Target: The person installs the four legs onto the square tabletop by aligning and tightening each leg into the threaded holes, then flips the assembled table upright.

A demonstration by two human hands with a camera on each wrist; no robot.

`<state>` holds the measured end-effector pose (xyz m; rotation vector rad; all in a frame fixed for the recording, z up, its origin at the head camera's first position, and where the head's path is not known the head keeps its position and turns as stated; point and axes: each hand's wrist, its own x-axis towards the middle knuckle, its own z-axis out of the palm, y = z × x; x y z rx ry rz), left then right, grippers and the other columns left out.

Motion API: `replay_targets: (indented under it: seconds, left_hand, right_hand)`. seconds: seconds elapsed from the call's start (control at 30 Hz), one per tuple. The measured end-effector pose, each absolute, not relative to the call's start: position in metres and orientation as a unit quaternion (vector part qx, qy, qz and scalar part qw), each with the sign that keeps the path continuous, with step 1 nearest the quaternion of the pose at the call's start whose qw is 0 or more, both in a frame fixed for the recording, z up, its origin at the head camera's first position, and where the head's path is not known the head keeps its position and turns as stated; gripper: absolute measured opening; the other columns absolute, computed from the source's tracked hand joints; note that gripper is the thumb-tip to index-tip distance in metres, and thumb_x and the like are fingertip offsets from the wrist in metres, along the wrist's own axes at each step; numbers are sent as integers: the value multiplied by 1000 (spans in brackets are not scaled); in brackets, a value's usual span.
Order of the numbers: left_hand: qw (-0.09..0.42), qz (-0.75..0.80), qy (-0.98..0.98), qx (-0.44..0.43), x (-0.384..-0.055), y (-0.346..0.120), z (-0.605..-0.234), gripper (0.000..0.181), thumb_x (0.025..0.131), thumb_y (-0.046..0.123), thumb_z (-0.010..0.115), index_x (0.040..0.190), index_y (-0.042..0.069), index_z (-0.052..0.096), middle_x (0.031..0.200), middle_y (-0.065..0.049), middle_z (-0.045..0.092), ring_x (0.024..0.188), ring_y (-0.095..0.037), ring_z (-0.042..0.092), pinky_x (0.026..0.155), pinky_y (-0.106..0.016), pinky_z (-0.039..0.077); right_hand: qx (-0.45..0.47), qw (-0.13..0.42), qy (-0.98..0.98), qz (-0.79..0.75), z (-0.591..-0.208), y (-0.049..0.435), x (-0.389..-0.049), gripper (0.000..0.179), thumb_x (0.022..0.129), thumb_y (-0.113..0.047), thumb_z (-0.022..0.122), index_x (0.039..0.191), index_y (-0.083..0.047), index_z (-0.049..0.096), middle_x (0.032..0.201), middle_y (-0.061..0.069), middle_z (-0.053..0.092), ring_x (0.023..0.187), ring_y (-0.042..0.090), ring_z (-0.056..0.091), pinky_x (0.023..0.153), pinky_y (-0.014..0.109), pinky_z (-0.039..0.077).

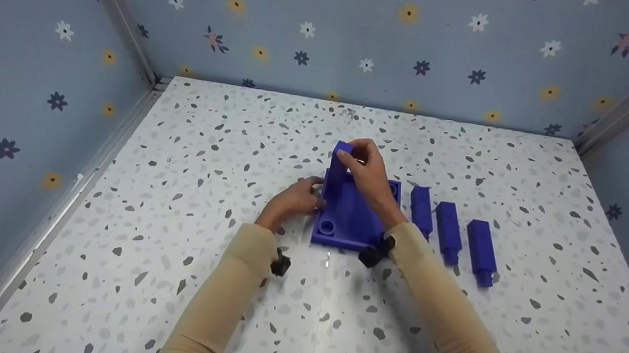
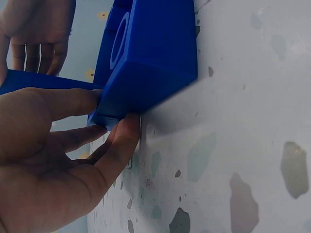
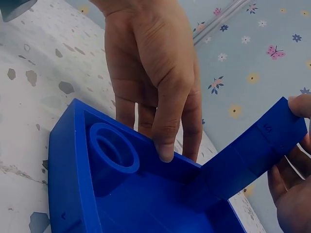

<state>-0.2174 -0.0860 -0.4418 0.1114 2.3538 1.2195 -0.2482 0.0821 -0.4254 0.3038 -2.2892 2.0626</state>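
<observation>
A blue tray-shaped base (image 1: 353, 214) lies on the table with its raised rim up and ring sockets in its corners. One square blue leg (image 1: 337, 172) stands upright at its far left corner; its lower end is inside the rim. My right hand (image 1: 369, 171) holds this leg by its top, also seen in the right wrist view, where the hand (image 3: 296, 194) is partly cut off. My left hand (image 1: 294, 197) grips the base's left wall. In the right wrist view its thumb (image 3: 166, 145) lies over the rim, with the other fingers outside.
To the right of the base lie three more blue legs (image 1: 421, 211), (image 1: 449, 231), (image 1: 482, 252) side by side; narrower pegs show on two near ends. The speckled white table (image 1: 213, 137) is enclosed by flower-patterned panels (image 1: 334, 36) at the back and sides.
</observation>
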Motion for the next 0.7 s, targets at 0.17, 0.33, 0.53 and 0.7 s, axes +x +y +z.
replay_targets:
  seconds: [0.17, 0.33, 0.53, 0.7]
  left_hand:
    - [240, 442, 863, 41, -217, -86, -440, 63, 87, 8, 57, 146, 4, 34, 113, -15, 61, 88, -18, 57, 80, -28, 47]
    - [239, 441, 864, 42, -216, -85, -440, 63, 88, 9, 57, 146, 5, 35, 113, -14, 61, 88, -18, 57, 79, -28, 47]
    - [237, 439, 865, 46, -217, -85, -440, 63, 88, 10, 59, 146, 5, 35, 116, -15, 61, 92, -19, 58, 85, -30, 48]
    - [234, 441, 865, 48, -217, -86, -441, 63, 88, 10, 59, 146, 5, 35, 115, -15, 61, 94, -20, 58, 87, -32, 48]
  right_hand:
    - [84, 37, -750, 655, -425, 80, -245, 35, 87, -30, 68, 111, -11, 52, 108, 4, 58, 103, 19, 57, 80, 29, 48]
    - [72, 64, -761, 642, -426, 75, -241, 35, 87, -31, 69, 109, -11, 51, 105, 4, 57, 97, 17, 59, 77, 27, 50]
    - [60, 77, -766, 636, -426, 71, -239, 39, 86, -29, 70, 112, -6, 50, 105, 5, 57, 94, 17, 58, 74, 25, 49]
    - [59, 75, -766, 636, -424, 70, -240, 44, 86, -30, 71, 115, -4, 50, 106, 8, 58, 95, 18, 57, 74, 25, 49]
